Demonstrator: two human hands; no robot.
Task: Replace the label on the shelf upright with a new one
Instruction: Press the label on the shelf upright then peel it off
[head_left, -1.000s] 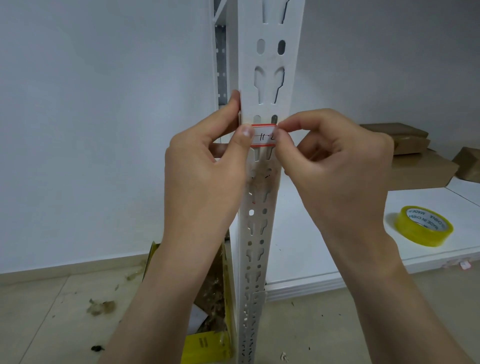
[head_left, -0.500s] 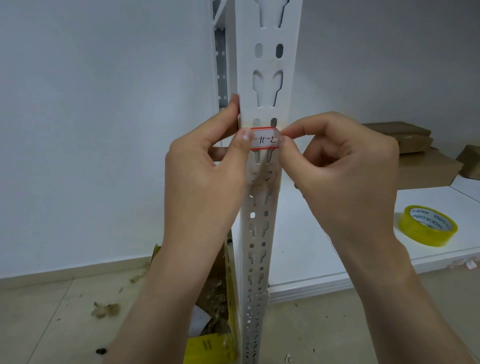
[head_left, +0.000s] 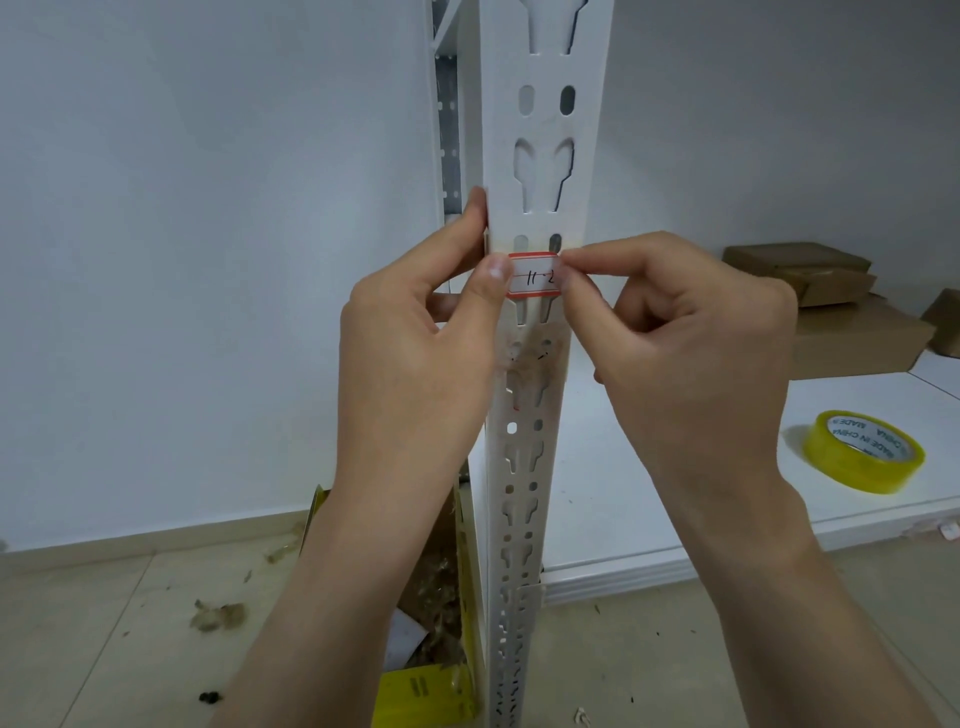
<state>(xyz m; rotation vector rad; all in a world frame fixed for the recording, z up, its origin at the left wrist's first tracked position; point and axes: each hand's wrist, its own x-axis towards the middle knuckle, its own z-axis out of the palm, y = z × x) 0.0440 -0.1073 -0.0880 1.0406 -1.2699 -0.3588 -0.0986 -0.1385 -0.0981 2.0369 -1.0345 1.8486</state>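
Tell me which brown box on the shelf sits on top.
The flat box farthest back, against the wall; the others lie under or beside it.

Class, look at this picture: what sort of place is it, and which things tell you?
Probably a storeroom: a slotted shelf upright, brown cardboard boxes on a white shelf, and packing tape.

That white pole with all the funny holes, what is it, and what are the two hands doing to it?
The camera sits on a person's head, looking down at their own hands. The pole is a shelf upright; the holes are where shelves hook in. The left hand and right hand are pressing a small red-edged label with writing onto it, one at each end. On the white shelf to the right lies a yellow tape roll, with brown boxes behind. A yellow box of scraps stands on the floor.
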